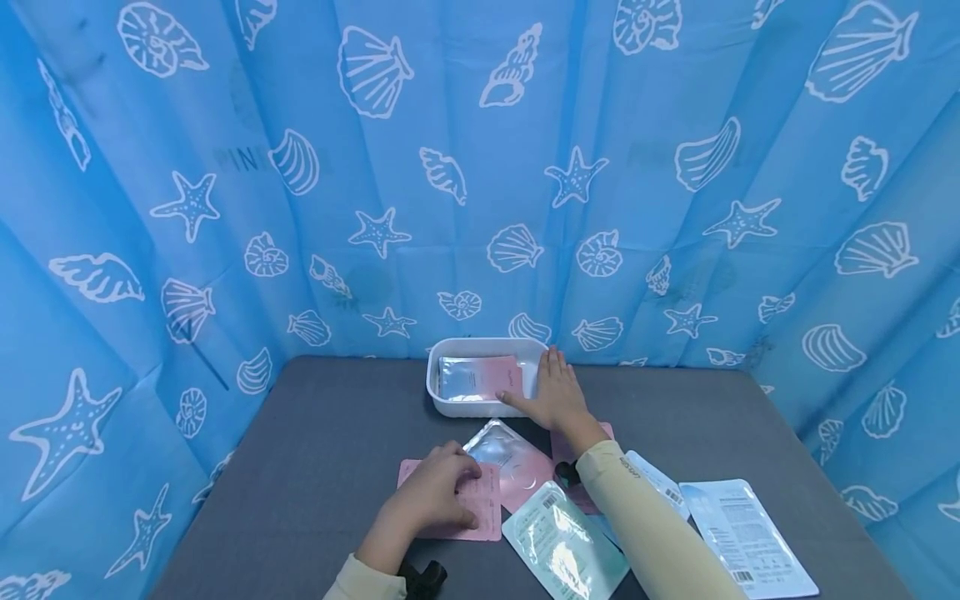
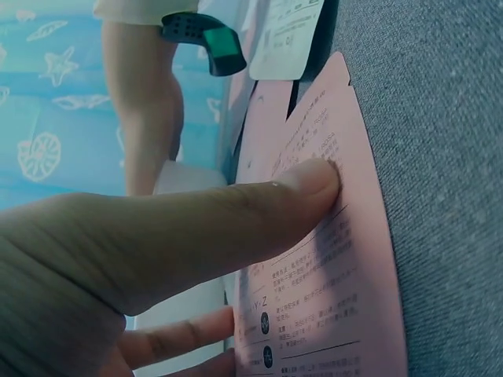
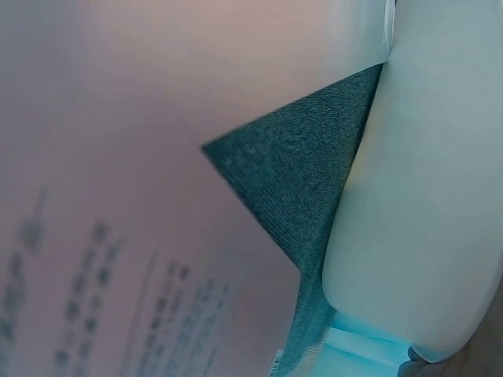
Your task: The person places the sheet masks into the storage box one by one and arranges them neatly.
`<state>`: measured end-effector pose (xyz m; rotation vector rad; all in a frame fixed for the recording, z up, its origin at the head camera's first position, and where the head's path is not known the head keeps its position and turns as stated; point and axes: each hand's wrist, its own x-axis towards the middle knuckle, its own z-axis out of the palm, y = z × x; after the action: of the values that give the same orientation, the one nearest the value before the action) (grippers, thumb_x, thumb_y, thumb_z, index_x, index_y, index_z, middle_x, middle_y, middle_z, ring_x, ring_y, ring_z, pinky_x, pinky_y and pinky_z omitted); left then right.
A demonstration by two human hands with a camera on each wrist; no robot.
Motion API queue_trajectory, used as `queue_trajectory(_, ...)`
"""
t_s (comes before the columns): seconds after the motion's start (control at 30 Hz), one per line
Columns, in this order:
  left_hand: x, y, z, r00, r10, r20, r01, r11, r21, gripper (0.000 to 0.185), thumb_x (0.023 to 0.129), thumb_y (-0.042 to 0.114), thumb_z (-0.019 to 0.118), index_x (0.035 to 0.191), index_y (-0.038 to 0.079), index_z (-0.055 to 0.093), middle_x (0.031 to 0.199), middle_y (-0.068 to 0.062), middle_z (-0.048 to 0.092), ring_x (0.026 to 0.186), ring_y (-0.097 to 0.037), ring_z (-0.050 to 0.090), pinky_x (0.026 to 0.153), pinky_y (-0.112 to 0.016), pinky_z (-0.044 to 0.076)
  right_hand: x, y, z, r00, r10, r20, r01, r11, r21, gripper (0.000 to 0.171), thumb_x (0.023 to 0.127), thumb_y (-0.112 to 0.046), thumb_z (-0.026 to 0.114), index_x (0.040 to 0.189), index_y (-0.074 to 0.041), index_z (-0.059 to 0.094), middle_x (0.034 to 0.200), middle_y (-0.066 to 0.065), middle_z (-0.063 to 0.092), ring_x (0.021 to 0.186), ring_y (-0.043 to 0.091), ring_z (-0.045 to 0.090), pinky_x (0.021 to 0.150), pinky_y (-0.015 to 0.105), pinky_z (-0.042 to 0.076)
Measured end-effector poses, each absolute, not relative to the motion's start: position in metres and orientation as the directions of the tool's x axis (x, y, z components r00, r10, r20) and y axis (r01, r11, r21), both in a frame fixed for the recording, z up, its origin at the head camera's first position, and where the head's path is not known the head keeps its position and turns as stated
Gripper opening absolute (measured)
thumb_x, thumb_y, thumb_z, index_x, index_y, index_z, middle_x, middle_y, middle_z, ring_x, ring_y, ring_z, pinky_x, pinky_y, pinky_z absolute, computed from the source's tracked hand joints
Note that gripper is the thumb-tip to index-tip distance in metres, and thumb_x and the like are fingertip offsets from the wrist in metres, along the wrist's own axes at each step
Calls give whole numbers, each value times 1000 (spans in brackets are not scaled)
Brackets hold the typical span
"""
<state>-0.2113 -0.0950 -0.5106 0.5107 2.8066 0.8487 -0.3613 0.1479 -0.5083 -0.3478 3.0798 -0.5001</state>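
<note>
Pink sachet [image 3: 118, 196] blurred in right wrist view, print unreadable; right forearm hides part of another pink sachet [image 1: 592, 433].

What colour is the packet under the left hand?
Pink, with dark printed text. The packet under the left hand shows best in the left wrist view.

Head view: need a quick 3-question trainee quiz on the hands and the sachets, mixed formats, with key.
1. True or false: the white tray already holds a sachet.
2. The left hand rests on: A) a pink sachet B) the tray C) the curtain.
3. Fill in: the right hand lies flat at the tray's ___ edge.

Key: 1 true; 2 A; 3 right.
</note>
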Motion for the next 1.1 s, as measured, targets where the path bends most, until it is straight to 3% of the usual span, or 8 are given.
queue_trajectory(0.47,-213,-102,-514,-931,353,-92,232,767,598,56,61,40,103,105,25,73,107,5,56,100,-16,48,82,-38,49,-362,150,-514,-977,-211,5,-200,921,-335,134,87,-89,52,167,7,4,177,26,-2,165,44,1,134,57,8)
queue_trajectory(1.1,-215,-116,-521,-929,370,8,298,734,610,58,62,34,103,103,18,66,102,3,65,95,-18,43,81,-37,44,-361,149,-511,-980,-200,23,-196,925,-326,135,85,-92,49,167,6,6,178,25,-1,166,43,3,134,56,9)
